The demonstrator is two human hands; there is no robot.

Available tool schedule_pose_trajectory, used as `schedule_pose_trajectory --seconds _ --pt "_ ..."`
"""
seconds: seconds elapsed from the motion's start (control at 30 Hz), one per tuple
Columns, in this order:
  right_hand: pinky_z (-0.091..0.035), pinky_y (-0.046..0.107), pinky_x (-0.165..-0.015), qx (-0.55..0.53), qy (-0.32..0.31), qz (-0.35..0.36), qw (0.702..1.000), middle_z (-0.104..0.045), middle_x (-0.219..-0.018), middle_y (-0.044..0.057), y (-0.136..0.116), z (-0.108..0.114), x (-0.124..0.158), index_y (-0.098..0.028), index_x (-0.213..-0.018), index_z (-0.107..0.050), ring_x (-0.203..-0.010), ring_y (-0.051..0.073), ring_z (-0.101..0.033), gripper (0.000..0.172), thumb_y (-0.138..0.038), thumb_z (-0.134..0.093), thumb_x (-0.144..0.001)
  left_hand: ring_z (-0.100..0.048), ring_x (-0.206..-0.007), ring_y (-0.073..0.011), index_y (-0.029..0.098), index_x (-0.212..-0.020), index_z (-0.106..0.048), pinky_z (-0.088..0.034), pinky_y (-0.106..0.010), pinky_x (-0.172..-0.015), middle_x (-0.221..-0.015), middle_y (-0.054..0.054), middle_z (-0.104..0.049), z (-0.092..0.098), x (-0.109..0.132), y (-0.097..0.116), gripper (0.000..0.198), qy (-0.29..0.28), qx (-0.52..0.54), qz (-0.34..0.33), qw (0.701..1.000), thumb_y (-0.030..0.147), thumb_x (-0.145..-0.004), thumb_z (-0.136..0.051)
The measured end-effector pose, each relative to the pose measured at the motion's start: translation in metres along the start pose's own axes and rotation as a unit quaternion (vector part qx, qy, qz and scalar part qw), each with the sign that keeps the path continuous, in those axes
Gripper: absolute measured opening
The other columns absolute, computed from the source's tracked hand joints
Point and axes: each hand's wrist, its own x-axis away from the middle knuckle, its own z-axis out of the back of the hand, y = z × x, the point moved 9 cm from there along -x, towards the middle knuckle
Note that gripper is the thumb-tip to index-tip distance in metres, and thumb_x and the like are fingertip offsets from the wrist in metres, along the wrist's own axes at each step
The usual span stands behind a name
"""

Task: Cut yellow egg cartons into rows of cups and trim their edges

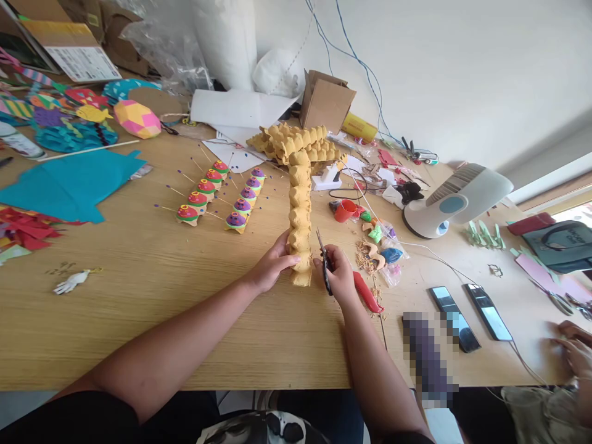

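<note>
at the near end of the egg-carton strip [300, 216], whose long axis runs away from me across the counter [139, 296], i see my left hand [272, 265] clamped on its left flank and my right hand [340, 274], just beside its right flank, closed around scissors [324, 262].

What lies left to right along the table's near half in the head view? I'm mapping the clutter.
White paper hand cutout → left hand → egg-carton strip → right hand with scissors → two phones.
</note>
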Motion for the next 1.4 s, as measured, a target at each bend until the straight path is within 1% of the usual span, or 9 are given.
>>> schedule_pose_trajectory --seconds 0.1,0.2,0.33,0.5,0.73,0.83,1.0,1.17,1.4 --pt "-0.040 0.027 -0.065 0.060 -0.004 0.034 0.998 -0.054 -0.077 -0.004 -0.009 0.000 0.003 -0.024 -0.106 -0.064 -0.068 0.015 -0.049 0.027 -0.040 -0.070 -0.086 -0.063 -0.103 -0.0179 0.027 -0.134 -0.057 -0.052 -0.031 -0.090 -0.114 -0.003 -0.067 -0.004 -0.002 0.006 0.056 -0.013 -0.012 -0.043 0.999 0.023 -0.082 -0.075" --pt "-0.039 0.028 -0.064 0.093 -0.008 0.042 0.995 -0.053 -0.072 -0.004 -0.011 0.000 0.004 -0.024 -0.106 -0.065 -0.066 0.015 -0.049 0.025 -0.041 -0.068 -0.087 -0.063 -0.110 -0.0197 0.025 -0.135 -0.055 -0.051 -0.034 -0.097 -0.118 -0.004 -0.067 -0.003 -0.003 0.010 0.056 -0.001 -0.029 -0.069 0.997 0.025 -0.083 -0.077" --pt "-0.039 0.028 -0.062 0.095 -0.010 0.032 0.995 -0.053 -0.069 -0.005 -0.010 0.000 0.005 -0.024 -0.104 -0.066 -0.064 0.016 -0.050 0.025 -0.043 -0.069 -0.087 -0.063 -0.114 -0.0201 0.026 -0.138 -0.050 -0.050 -0.036 -0.102 -0.124 -0.006 -0.065 0.002 -0.001 0.015 0.060 0.026 -0.045 -0.103 0.993 0.030 -0.085 -0.079" --pt "-0.039 0.028 -0.061 0.087 -0.017 0.032 0.996 -0.056 -0.071 -0.004 -0.015 -0.001 0.007 -0.025 -0.104 -0.066 -0.063 0.016 -0.051 0.025 -0.041 -0.072 -0.086 -0.062 -0.116 -0.0178 0.030 -0.144 -0.038 -0.049 -0.034 -0.104 -0.131 -0.006 -0.062 0.003 0.001 0.020 0.070 0.041 -0.068 -0.141 0.987 0.029 -0.087 -0.079" --pt "-0.040 0.029 -0.062 0.093 -0.025 0.042 0.994 -0.058 -0.074 -0.002 -0.023 -0.008 0.010 -0.026 -0.104 -0.066 -0.066 0.018 -0.054 0.027 -0.046 -0.072 -0.087 -0.061 -0.116 -0.0205 0.025 -0.129 -0.044 -0.050 -0.037 -0.104 -0.121 -0.006 -0.063 0.000 -0.001 0.010 0.054 0.030 -0.119 -0.132 0.984 0.033 -0.088 -0.078" --pt "-0.039 0.030 -0.062 0.088 -0.028 0.041 0.995 -0.059 -0.074 -0.001 -0.023 -0.011 0.011 -0.026 -0.105 -0.066 -0.068 0.018 -0.055 0.029 -0.049 -0.071 -0.087 -0.061 -0.119 -0.0222 0.025 -0.123 -0.045 -0.051 -0.039 -0.106 -0.122 -0.007 -0.062 0.000 -0.002 0.005 0.050 0.023 -0.135 -0.139 0.981 0.035 -0.087 -0.078" --pt "-0.039 0.030 -0.063 0.083 -0.029 0.032 0.996 -0.062 -0.077 0.000 -0.022 -0.012 0.011 -0.025 -0.107 -0.066 -0.069 0.019 -0.056 0.033 -0.051 -0.071 -0.087 -0.057 -0.132 -0.0249 0.025 -0.128 -0.042 -0.047 -0.043 -0.114 -0.135 -0.010 -0.058 0.002 -0.003 0.000 0.058 0.021 -0.134 -0.144 0.980 0.036 -0.086 -0.080" --pt "-0.039 0.031 -0.064 0.108 -0.019 0.033 0.993 -0.062 -0.077 0.001 -0.024 -0.008 0.012 -0.026 -0.104 -0.067 -0.070 0.020 -0.056 0.031 -0.051 -0.073 -0.086 -0.059 -0.128 -0.0250 0.024 -0.123 -0.044 -0.048 -0.044 -0.113 -0.129 -0.009 -0.059 0.002 -0.002 -0.005 0.053 0.017 -0.136 -0.134 0.981 0.036 -0.086 -0.081" --pt "-0.039 0.031 -0.063 0.122 -0.015 0.035 0.992 -0.062 -0.075 0.001 -0.027 -0.005 0.011 -0.026 -0.098 -0.068 -0.068 0.020 -0.055 0.030 -0.053 -0.072 -0.086 -0.059 -0.125 -0.0223 0.023 -0.125 -0.044 -0.047 -0.041 -0.113 -0.128 -0.008 -0.058 0.002 -0.002 -0.007 0.053 0.006 -0.124 -0.135 0.983 0.031 -0.087 -0.080"
